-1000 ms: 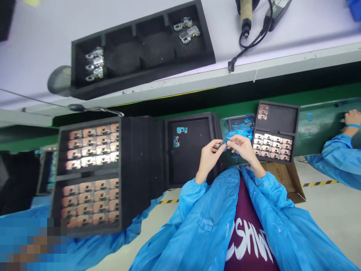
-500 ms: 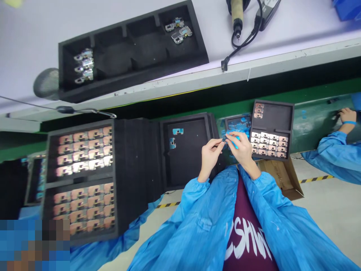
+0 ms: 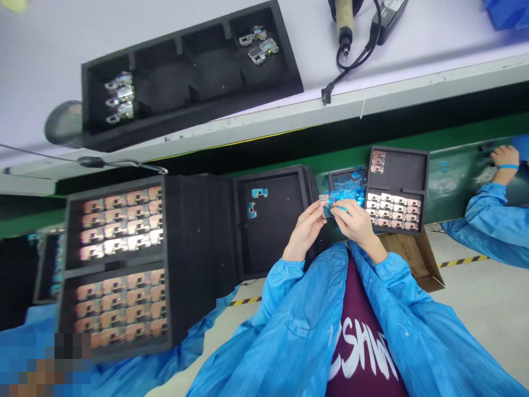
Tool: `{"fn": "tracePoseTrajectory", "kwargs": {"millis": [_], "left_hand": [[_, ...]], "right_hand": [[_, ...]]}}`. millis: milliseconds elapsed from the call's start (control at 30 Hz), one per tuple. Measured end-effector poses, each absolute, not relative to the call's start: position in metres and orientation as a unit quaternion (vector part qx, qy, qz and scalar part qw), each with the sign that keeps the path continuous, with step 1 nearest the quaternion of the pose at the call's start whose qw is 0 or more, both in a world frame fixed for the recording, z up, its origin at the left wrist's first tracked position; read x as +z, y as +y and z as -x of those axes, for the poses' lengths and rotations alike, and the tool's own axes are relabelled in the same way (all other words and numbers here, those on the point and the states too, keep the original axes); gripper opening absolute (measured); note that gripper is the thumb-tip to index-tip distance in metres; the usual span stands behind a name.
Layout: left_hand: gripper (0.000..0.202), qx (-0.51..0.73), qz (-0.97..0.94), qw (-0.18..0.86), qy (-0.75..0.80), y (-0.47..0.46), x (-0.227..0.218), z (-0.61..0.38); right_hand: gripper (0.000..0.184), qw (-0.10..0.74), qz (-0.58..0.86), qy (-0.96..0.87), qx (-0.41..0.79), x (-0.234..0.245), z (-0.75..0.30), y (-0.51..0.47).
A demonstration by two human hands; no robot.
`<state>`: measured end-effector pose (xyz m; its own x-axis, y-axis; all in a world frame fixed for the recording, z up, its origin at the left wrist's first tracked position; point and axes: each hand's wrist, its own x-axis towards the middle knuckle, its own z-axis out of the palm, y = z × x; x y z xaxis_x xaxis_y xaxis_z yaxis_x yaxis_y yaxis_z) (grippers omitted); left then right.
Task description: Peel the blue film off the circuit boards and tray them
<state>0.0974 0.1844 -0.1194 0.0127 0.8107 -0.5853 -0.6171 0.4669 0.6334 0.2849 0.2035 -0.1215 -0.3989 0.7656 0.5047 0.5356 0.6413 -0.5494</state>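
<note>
My left hand pinches a small circuit board by its lower edge; its coppery-silver face shows above the fingertips. Close on the right, my right hand has thumb and fingers drawn together beside the board, and what lies between them is hidden. Behind the hands is a shallow dark tray with crumpled shiny blue film in and around it. Right of my hands stands a black foam tray with rows of coppery boards. On my left, another black tray carries two blue-faced boards.
A large black tray of coppery boards stands at left. On the white shelf are a long black foam tray, an electric screwdriver and a cable. A co-worker's hand rests at right. A cardboard box sits below.
The board in my left hand has turned so its coppery face shows. My hands have shifted slightly, with the right fingers a little apart from the left.
</note>
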Motion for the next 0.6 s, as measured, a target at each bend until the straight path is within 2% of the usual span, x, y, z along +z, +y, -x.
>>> {"fn": "tracePoseTrajectory", "kwargs": {"millis": [133,233,333,433,600], "left_hand": [[0.016,0.532,-0.026,0.692,0.488,0.193,-0.129,-0.095],[0.014,0.547,-0.032,0.628,0.554,0.196,-0.140,-0.090],[0.030,0.524,-0.109,0.557,0.635,0.194,-0.151,-0.084],[0.045,0.450,-0.242,0.543,0.667,0.190,-0.160,-0.082],[0.043,0.375,-0.344,0.562,0.652,0.193,-0.177,-0.094]], "right_hand": [[0.019,0.409,0.346,-0.818,0.211,-0.131,-0.291,0.189],[0.014,0.427,0.446,-0.730,0.294,-0.158,-0.295,0.189],[0.017,0.321,0.625,-0.602,0.379,-0.198,-0.301,0.217],[0.013,0.220,0.679,-0.554,0.428,-0.240,-0.307,0.259],[0.002,0.192,0.683,-0.536,0.457,-0.271,-0.309,0.287]]}}
